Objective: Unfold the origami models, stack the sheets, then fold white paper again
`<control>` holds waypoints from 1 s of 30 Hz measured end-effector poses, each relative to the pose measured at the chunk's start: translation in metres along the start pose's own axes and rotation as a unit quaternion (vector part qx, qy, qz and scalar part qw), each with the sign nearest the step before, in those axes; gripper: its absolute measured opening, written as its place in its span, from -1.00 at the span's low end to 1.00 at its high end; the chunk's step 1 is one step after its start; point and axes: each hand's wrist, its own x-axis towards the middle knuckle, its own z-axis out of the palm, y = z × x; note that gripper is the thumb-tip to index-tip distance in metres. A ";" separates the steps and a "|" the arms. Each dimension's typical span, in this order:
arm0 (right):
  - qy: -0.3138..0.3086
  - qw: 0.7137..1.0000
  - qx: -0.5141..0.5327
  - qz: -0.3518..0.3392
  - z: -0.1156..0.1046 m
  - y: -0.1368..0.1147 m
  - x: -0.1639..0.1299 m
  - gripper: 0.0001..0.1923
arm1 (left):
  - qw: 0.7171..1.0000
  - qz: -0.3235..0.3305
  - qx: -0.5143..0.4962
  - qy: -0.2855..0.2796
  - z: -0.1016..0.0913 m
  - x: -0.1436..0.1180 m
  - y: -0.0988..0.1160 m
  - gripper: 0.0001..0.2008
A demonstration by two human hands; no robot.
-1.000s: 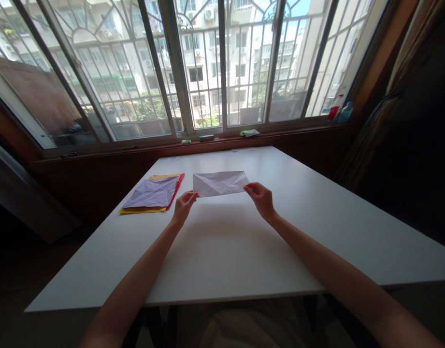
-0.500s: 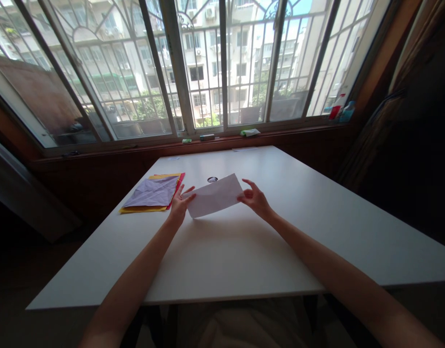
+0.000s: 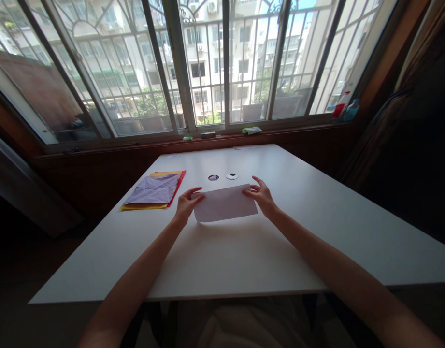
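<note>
From my distant post, I see a wide barred window (image 3: 176,67), through which bright daylight enters. Outside stands a pale building (image 3: 212,77). A brown curtain (image 3: 399,99) hangs at right, and the white surface (image 3: 222,263) reflects softly; the room's sides are dark.

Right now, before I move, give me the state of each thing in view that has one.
Left hand: pinching the sheet's left end.
Right hand: pinching its right end, one finger raised.
White sheet: held up between both hands.
Creased sheet: wrinkled, lying on yellow and red sheets.
Red bottle: standing.
Blue bottle: standing.
Right-side curtain: gathered and tied.
</note>
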 end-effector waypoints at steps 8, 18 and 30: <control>0.010 0.999 0.045 -0.023 0.001 -0.005 -0.003 -0.35 | 0.999 -0.021 -0.031 0.024 -0.002 0.003 -0.010 -0.64; 0.021 0.999 0.007 -0.031 0.000 0.002 -0.001 -0.73 | 0.998 0.001 -0.043 0.048 -0.002 0.005 -0.014 -0.68; 0.019 0.999 0.011 -0.033 -0.002 0.003 0.000 -0.68 | 0.999 0.017 -0.015 0.044 -0.003 0.006 -0.016 -0.57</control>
